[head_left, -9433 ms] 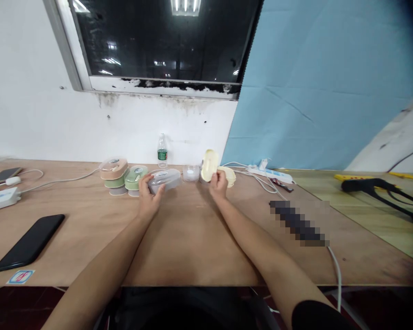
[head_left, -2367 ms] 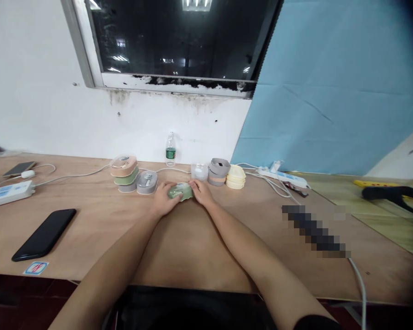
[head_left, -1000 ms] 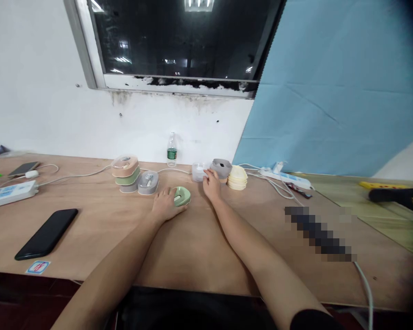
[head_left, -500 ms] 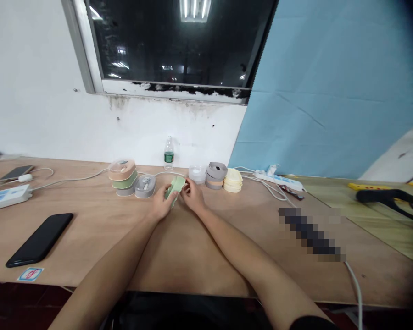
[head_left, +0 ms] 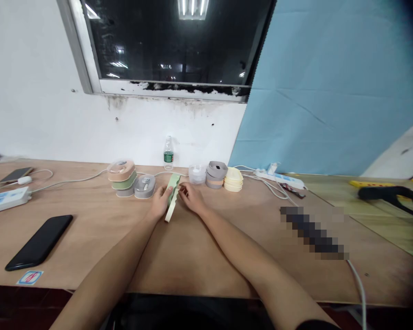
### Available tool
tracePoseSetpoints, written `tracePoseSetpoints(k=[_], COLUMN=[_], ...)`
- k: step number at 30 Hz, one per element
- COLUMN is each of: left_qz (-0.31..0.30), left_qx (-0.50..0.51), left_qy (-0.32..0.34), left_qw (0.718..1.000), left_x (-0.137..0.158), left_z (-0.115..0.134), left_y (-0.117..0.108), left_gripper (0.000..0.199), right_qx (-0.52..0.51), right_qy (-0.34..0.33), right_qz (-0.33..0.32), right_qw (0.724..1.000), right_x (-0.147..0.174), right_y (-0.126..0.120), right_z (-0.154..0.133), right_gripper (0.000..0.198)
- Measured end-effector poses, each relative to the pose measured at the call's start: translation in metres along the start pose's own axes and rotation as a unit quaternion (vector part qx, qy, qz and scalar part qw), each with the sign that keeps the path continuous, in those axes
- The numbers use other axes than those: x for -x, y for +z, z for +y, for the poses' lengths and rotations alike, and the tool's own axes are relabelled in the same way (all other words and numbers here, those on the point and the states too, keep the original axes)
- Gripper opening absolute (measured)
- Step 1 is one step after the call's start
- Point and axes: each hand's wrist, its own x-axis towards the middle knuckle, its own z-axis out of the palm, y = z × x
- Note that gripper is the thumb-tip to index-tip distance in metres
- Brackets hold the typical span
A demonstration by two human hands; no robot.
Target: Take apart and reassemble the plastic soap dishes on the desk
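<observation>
My left hand (head_left: pixel 160 201) is closed around a light green piece with a wavy edge (head_left: pixel 173 180), held upright just above the table. A pale, narrow wavy strip (head_left: pixel 171 211) slants down along the green piece's near side; whether the two are joined I cannot tell. Close by on the right, my right hand (head_left: pixel 192 197) has its fingers bent and pinched together near the strip's upper end. What lies between those fingertips, if anything, is too small to make out. Left of my hands stand a lidded grey box (head_left: pixel 145 187) and a stack of peach, green and grey boxes (head_left: pixel 121 173).
Behind my hands stand a water bottle (head_left: pixel 168 156), clear containers (head_left: pixel 197 174), stacked grey rings (head_left: pixel 216 174) and cream wavy-edged pieces (head_left: pixel 233 179). A black phone (head_left: pixel 40 242) lies left. Power strips (head_left: pixel 278 178) and white cables lie right, near a pixelated dark object (head_left: pixel 313 233).
The green piece has turned more upright in my left hand, and the pale wavy strip now shows below it. My right hand has shifted slightly down and left, its fingers off the green piece's top corner.
</observation>
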Motion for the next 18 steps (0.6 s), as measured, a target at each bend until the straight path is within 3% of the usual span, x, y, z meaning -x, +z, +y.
tracePoseSetpoints(k=[5, 11, 14, 16, 18], left_qz=[-0.014, -0.019, -0.016, -0.020, -0.027], left_qx=[0.036, 0.031, 0.027, 0.024, 0.004], left_qy=[0.002, -0.008, -0.002, -0.001, 0.002], left_qw=[0.999, 0.999, 1.000, 1.000, 1.000], left_x=[0.004, 0.003, 0.002, 0.002, 0.003], left_z=[0.003, 0.003, 0.002, 0.002, 0.003], left_y=[0.002, 0.001, 0.001, 0.001, 0.001], left_gripper=[0.045, 0.044, 0.043, 0.044, 0.046], right_qx=[-0.011, -0.004, 0.020, 0.033, 0.037], right_qy=[0.003, -0.018, -0.033, -0.014, 0.040], right_qz=[-0.048, -0.049, 0.024, 0.125, 0.252], right_qw=[0.999, 0.999, 0.999, 0.992, 0.966], right_x=[0.004, 0.002, 0.001, -0.002, -0.006], right_y=[0.003, -0.003, -0.015, -0.030, -0.052], right_z=[0.000, 0.005, 0.010, 0.019, 0.034], right_gripper=[0.037, 0.023, 0.022, 0.023, 0.025])
